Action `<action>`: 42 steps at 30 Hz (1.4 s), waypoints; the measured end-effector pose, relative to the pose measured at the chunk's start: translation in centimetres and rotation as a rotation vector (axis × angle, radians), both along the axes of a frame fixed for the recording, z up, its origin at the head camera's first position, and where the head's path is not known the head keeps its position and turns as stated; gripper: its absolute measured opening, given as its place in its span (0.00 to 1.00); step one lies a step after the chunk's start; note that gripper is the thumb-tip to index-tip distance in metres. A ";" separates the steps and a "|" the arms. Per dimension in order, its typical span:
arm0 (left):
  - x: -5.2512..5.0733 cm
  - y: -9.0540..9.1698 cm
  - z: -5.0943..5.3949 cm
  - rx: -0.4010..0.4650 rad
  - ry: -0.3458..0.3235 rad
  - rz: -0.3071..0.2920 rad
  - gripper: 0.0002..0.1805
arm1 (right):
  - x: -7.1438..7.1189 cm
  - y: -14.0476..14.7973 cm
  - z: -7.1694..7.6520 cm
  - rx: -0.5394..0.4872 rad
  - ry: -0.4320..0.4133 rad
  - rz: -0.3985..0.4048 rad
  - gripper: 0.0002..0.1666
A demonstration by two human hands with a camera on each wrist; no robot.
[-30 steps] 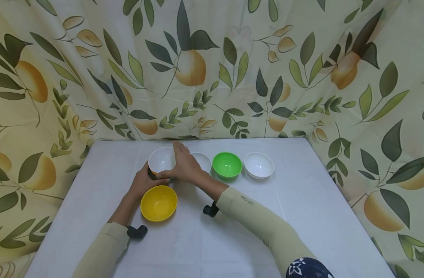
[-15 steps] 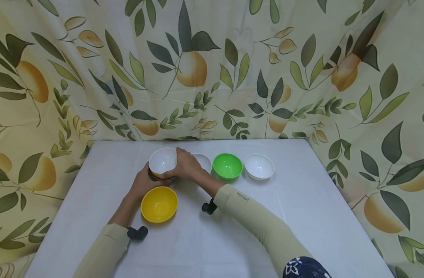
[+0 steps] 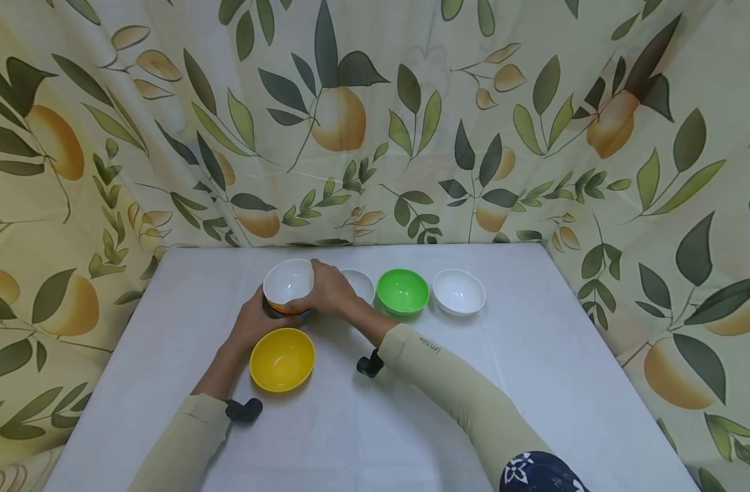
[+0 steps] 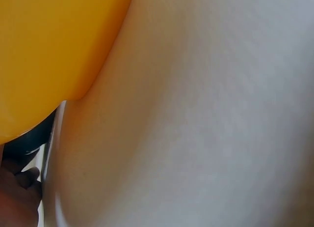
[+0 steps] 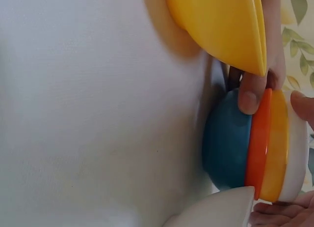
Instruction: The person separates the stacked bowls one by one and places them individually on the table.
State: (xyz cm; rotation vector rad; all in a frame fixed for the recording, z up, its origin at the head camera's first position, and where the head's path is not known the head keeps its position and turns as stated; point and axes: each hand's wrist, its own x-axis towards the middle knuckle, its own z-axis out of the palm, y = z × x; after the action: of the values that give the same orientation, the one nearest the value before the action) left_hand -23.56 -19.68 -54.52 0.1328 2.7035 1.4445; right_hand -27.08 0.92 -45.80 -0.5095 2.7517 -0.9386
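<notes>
A nested stack of bowls stands at the table's back left. In the right wrist view it runs from a blue bowl (image 5: pixel 225 143) at the bottom through an orange bowl (image 5: pixel 258 153) and a yellow one (image 5: pixel 275 153) to a white bowl (image 5: pixel 296 148) on top. My left hand (image 3: pixel 251 322) holds the blue bowl from the left, its thumb against the near side. My right hand (image 3: pixel 333 292) grips the white bowl by its right side, thumb in front and fingers behind. Just in front of the stack, beside my left wrist, sits a separate yellow bowl (image 3: pixel 281 360).
Right of the stack, a white bowl (image 3: pixel 359 285) partly hidden by my right hand, a green bowl (image 3: pixel 402 292) and another white bowl (image 3: pixel 458 292) stand in a row on the white-covered table (image 3: pixel 522 369). A patterned curtain (image 3: pixel 412 205) hangs behind the table.
My right hand's raised fingers have come down a little against the white bowl's rim. The left hand and the other bowls stay where they were.
</notes>
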 end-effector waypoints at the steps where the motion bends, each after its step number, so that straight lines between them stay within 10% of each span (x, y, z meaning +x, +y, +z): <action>1: 0.0 0.0 0.0 -0.001 0.000 0.000 0.63 | 0.0 0.0 0.1 -0.007 -0.003 -0.001 0.59; 23: 0.2 0.0 0.2 0.038 -0.001 -0.005 0.62 | 0.9 1.8 1.8 -0.129 0.033 0.009 0.58; 42: 0.2 0.1 0.2 0.017 -0.018 0.004 0.67 | 5.9 8.7 3.5 -0.308 0.047 0.005 0.55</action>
State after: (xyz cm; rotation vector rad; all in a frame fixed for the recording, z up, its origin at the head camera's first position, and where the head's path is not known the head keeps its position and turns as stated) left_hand -23.33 -19.59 -54.34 0.1148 2.6789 1.4629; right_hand -21.17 9.60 -42.33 -0.5924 2.6559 -1.3752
